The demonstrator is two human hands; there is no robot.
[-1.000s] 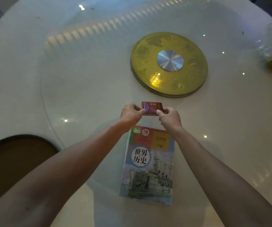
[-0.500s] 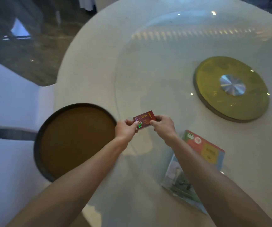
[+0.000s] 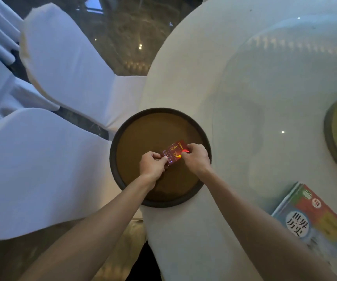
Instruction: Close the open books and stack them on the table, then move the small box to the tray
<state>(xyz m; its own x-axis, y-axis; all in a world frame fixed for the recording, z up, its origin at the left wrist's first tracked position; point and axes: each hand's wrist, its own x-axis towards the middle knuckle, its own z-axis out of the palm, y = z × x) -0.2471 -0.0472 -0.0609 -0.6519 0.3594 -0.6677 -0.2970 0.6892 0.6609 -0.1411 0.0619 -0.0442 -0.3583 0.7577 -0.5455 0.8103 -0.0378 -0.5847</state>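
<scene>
Holding box (image 3: 173, 152) over tray (image 3: 112, 159), both hands pinching short ends: left (image 3: 152, 165), right (image 3: 196, 158). Two-sided grip keeps it level for set-down. Books (image 3: 313, 222) shut, stacked on worktop (image 3: 234, 88).

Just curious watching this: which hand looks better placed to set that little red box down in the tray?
Either; both the left hand and right hand pinch the small red box over the round tray.

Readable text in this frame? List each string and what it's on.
"世界历史": in the white circle on the cover of the top book at the table's right edge.
Top book's round logos and yellow panel: print too blurred to read.
Small red box, held between left hand and right hand over the tray: gold script and small print, too blurred to read.
</scene>
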